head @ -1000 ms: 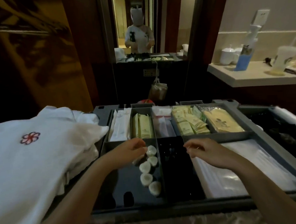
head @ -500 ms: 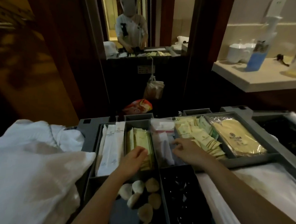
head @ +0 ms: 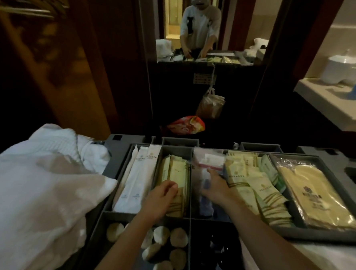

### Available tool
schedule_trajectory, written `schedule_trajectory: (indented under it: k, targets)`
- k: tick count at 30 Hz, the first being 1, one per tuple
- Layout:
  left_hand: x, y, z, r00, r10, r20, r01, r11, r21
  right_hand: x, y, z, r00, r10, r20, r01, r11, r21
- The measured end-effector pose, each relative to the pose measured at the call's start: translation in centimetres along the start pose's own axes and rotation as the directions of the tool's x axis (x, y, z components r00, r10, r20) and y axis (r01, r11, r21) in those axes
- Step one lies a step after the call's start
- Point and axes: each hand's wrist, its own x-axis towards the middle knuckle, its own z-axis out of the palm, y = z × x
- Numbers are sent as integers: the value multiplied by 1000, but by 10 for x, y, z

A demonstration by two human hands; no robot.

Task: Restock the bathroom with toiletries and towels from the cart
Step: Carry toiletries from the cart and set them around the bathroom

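Head view: picking toiletries from the cart tray (head: 325, 237); restocking judged barely begun.
Left hand (head: 162, 198) pinches yellow sachets (head: 178, 174); right hand (head: 216, 187) reaches beside them, grip unclear; towels (head: 41, 195) untouched.

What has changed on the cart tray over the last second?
Both hands moved forward from the near row to the far row. The left hand now rests on the cream sachets; the right hand reaches in among the clear bags. Whether either grips anything is unclear. The round soaps, white towels and long white packets stayed put.
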Motion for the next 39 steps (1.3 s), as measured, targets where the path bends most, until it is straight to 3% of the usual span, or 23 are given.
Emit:
schedule_trajectory:
  k: [4,8,12,15,20,22,30,31,33,35,39]
  targets:
    - [0,2,1,1000,-7,29,7,1000,-19,10,4,0,999,-37,-8,38,998,58]
    - [-2,2,2,999,2,40,1,998,-66,4,-3,-12,996,-38,-86,56,973,224]
    - [-4,8,2,998,17,66,-5,985,-175,-16,-10,-25,976,-119,-181,191,868,459]
    - [-8,14,1,996,22,85,-1,971,-239,-28,-23,-30,972,-163,-166,230,782,579]
    - [-12,15,-2,986,-8,169,74,917,-392,-29,-50,-13,952,-269,-143,301,759,577]
    - [-12,14,-4,990,-14,137,65,923,-379,-25,-58,-3,945,-282,-164,324,757,567]
    - [-8,2,-1,998,22,-62,-41,948,-315,6,-58,-5,941,-318,-117,339,888,311]
    - [-9,2,-1,997,22,-76,-45,946,-321,12,-52,-9,935,-319,-152,347,912,220]
    - [-9,0,-2,994,15,-106,-50,940,-337,29,-37,-17,899,-367,-239,341,929,-144]
    - [-9,0,-2,993,18,-118,-59,934,-351,38,-19,-23,872,-401,-282,249,858,-450]
    - [-7,-2,-1,995,8,-104,-46,928,-370,43,6,-20,893,-369,-256,178,814,-553]
